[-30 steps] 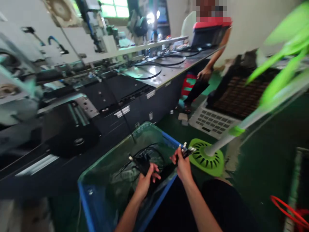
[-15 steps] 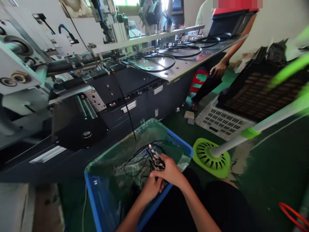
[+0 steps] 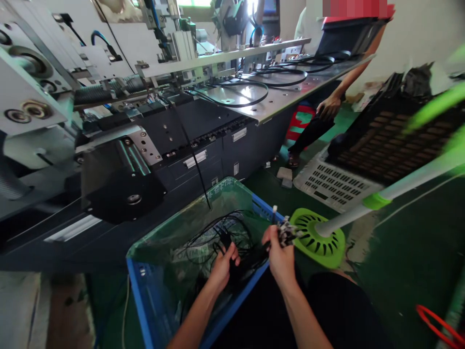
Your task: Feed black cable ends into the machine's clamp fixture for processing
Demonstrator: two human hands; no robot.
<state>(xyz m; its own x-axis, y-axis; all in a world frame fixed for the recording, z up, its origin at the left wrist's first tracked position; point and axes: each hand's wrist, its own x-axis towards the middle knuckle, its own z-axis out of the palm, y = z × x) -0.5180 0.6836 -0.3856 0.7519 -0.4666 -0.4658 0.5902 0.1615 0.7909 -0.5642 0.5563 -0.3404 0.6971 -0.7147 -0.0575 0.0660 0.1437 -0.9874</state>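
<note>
In my right hand (image 3: 280, 259), above the near right rim of a blue crate (image 3: 140, 300), is a bundle of black cables (image 3: 252, 257). Its pale connector ends (image 3: 288, 231) fan out past my fingers, somewhat blurred. My left hand (image 3: 221, 269) is closed over the inside of the crate, its fingers curled around dark cable strands to the left of the bundle. More looped black cables (image 3: 214, 228) lie on the green plastic liner (image 3: 162, 247) in the crate.
A machine (image 3: 123, 179) with a metal table (image 3: 279, 99) stands beyond the crate, cable loops lying on it. One black cable (image 3: 198, 169) hangs from it toward the crate. To the right are a green broom-like head (image 3: 316, 252), a white basket (image 3: 327, 186) and another person's hand (image 3: 330, 105).
My hands, close together before, are now apart. My right hand has moved right with the connector ends, and the cables stretch between the hands. The left hand has shifted slightly upward.
</note>
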